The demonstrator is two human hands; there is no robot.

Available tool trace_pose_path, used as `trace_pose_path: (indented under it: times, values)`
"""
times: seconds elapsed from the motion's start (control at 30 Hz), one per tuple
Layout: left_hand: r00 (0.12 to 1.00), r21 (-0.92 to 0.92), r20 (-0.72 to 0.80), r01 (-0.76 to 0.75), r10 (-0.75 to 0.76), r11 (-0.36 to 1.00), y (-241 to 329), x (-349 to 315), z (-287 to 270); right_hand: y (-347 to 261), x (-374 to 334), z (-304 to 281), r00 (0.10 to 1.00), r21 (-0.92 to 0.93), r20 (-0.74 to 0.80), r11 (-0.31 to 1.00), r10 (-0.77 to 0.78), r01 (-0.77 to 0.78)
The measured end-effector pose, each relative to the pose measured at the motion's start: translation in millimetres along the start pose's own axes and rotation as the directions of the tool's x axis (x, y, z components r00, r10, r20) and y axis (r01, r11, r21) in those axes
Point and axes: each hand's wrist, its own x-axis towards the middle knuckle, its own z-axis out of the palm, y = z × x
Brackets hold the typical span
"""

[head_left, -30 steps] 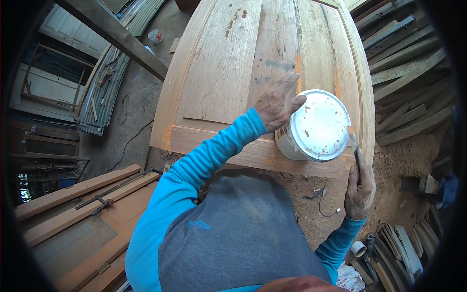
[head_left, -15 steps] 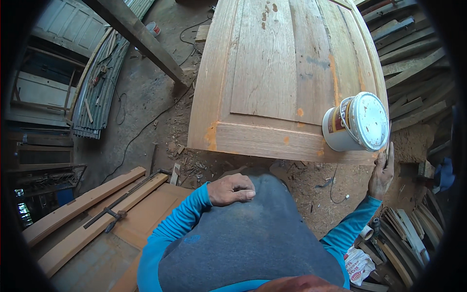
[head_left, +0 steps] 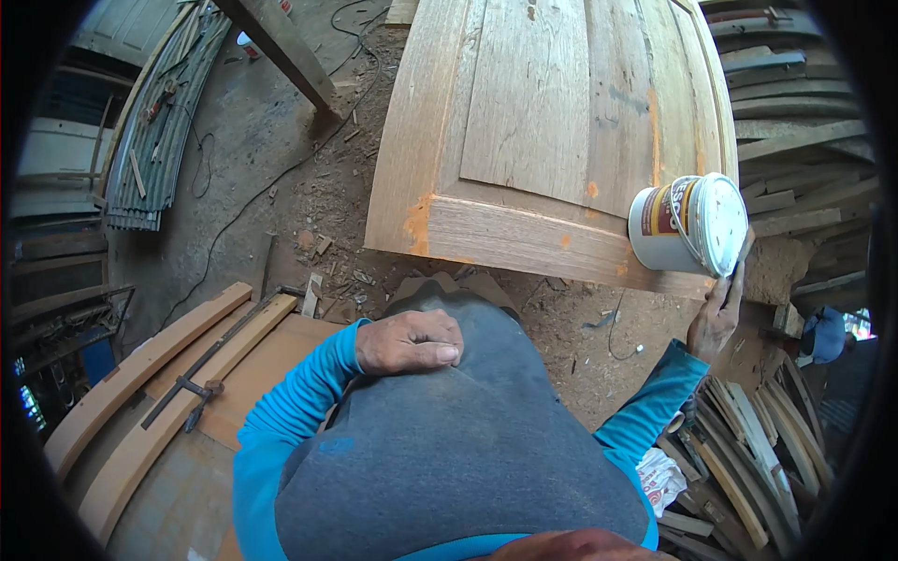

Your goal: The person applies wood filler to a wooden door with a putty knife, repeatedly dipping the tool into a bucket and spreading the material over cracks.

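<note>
A panelled wooden door [head_left: 524, 122] lies flat in front of me, with orange filler patches on its frame and along its panels. A white plastic bucket [head_left: 659, 229] with a lid and wire handle stands at its near right corner. My right hand [head_left: 716, 318] is at the door's edge just below the bucket, fingers stretched up beside the lid; whether they touch the bucket I cannot tell. Against the front of my grey shirt [head_left: 440, 439] rests my left hand [head_left: 410, 342], fingers curled and thumb pressed to them. Its palm side is hidden.
Wooden beams with a bar clamp [head_left: 192, 397] lie over another door at the lower left. Stacked timber [head_left: 795, 122] fills the right side, with more offcuts [head_left: 748, 439] below. A post [head_left: 285, 61], corrugated sheets [head_left: 154, 140] and a cable [head_left: 253, 224] are at the left.
The view has shifted, and the door's near edge appears higher. My left hand stays curled at my shirt; my right hand stays by the bucket, its fingers now nearer the lid's lower edge.
</note>
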Motion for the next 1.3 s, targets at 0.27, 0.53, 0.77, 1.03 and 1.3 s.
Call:
trace_pose_path:
  times: [0.27, 0.53, 0.77, 1.03, 1.3]
  values:
    - [0.99, 0.081, 0.125, 0.056, -0.066, 0.995, 10, 11, -32, -18, -4, 3, 0.983, -0.133, 0.159, 0.989, 0.09, -0.069]
    - [0.964, 0.343, 0.261, -0.038, -0.057, 0.938, 4, 29, -117, -33, -8, 33, 0.953, -0.041, -0.007, 0.953, 0.302, -0.302]
    - [0.965, 0.673, -0.018, -0.183, 0.263, 0.717, -24, 98, -195, -69, -8, 47, 0.91, -0.15, 0.014, 0.9, 0.415, -0.409]
    - [0.944, 0.985, -0.074, 0.02, 0.322, 0.17, -59, 195, -231, 20, -3, 50, 0.709, 0.188, -0.539, 0.886, 0.454, -0.423]
    - [0.969, 0.991, -0.111, 0.09, 0.22, 0.102, -43, 232, -231, 87, 31, 28, 0.659, 0.238, -0.56, 0.859, 0.503, -0.453]
